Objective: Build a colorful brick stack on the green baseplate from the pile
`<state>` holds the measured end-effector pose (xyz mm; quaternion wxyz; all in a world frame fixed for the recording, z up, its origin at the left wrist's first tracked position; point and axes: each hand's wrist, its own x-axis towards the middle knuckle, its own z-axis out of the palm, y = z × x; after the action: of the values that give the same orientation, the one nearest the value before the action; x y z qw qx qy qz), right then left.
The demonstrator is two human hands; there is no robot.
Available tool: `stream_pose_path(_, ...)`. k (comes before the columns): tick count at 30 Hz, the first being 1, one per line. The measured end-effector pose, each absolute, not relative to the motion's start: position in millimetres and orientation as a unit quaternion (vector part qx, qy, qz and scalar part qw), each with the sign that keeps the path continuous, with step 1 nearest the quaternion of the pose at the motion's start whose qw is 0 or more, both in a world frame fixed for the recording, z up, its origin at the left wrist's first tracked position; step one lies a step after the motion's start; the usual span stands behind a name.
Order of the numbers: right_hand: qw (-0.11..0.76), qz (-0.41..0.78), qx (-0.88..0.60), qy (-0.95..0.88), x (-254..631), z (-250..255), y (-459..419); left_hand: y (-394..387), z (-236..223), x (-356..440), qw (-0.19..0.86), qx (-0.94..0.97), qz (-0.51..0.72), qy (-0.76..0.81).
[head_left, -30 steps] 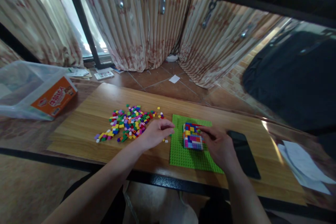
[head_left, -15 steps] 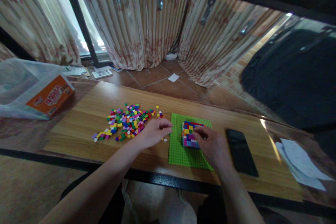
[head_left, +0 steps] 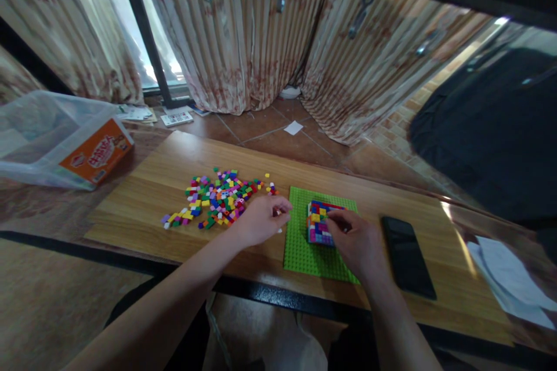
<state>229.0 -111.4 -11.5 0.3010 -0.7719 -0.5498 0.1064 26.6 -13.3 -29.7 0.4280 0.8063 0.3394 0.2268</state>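
Note:
On a green studded baseplate (head_left: pixel 297 243) stands a low block built of many coloured toy bricks (head_left: pixel 318 226). My right hand (head_left: pixel 357 240) hangs over its right side, thumb and forefinger pinched close at the top; whatever is between the tips is too small to make out. Left of the baseplate, my left hand (head_left: pixel 261 221) hovers above the table with a gap between thumb and curled fingers, holding nothing that shows. A loose pile of small coloured bricks (head_left: pixel 226 194) lies beyond and left of it, partly hidden by that hand.
A black phone (head_left: pixel 408 256) lies right of the baseplate on the wooden tabletop (head_left: pixel 156 162). White papers (head_left: pixel 513 272) are at the far right. A clear plastic bin (head_left: pixel 56 156) with an orange label stands at the far left. Striped curtains (head_left: pixel 243 40) hang behind.
The whole scene has shifted slightly to the right as the camera turned. Both hands keep nearly the same places; the left fingers are slightly more curled.

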Motion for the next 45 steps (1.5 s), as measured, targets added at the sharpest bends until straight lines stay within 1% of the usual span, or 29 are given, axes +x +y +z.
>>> stream_pose_path(4,0.338,0.094,-0.762,-0.544,228,-3,-113,-20,-30,27,0.237,0.895,0.178,0.334)
stream_pose_path(6,0.358,0.095,-0.740,-0.562,223,-1,-114,-22,-30,28,0.186,0.915,0.148,0.326)
stream_pose_path(9,0.366,0.097,-0.695,-0.611,209,-5,-114,-22,-31,30,0.156,0.923,0.124,0.328)
stream_pose_path(11,0.347,0.099,-0.673,-0.645,197,-9,-113,-20,-31,30,0.158,0.921,0.126,0.332)
stream_pose_path(13,0.306,0.098,-0.662,-0.677,185,-15,-111,-17,-31,29,0.176,0.912,0.143,0.342)
stream_pose_path(16,0.242,0.084,-0.663,-0.703,171,-21,-108,-14,-29,27,0.231,0.884,0.186,0.361)
stream_pose_path(18,0.228,0.074,-0.671,-0.701,166,-24,-106,-12,-28,26,0.278,0.868,0.211,0.354)
stream_pose_path(24,0.327,0.084,-0.685,-0.645,168,-23,-103,-17,-29,27,0.399,0.824,0.256,0.309)
stream_pose_path(27,0.351,0.101,-0.679,-0.636,172,-21,-102,-21,-30,30,0.458,0.790,0.289,0.288)
stream_pose_path(30,0.376,0.123,-0.669,-0.630,173,-18,-102,-24,-31,32,0.486,0.768,0.308,0.283)
stream_pose_path(34,0.381,0.114,-0.666,-0.631,171,-15,-104,-26,-34,34,0.500,0.751,0.315,0.294)
stream_pose_path(39,0.347,0.069,-0.672,-0.650,174,-14,-105,-27,-33,36,0.506,0.740,0.316,0.311)
stream_pose_path(41,0.347,0.062,-0.680,-0.643,184,-12,-105,-24,-31,32,0.465,0.761,0.313,0.326)
stream_pose_path(45,0.347,0.064,-0.698,-0.623,215,-7,-109,-10,-26,19,0.316,0.831,0.267,0.373)
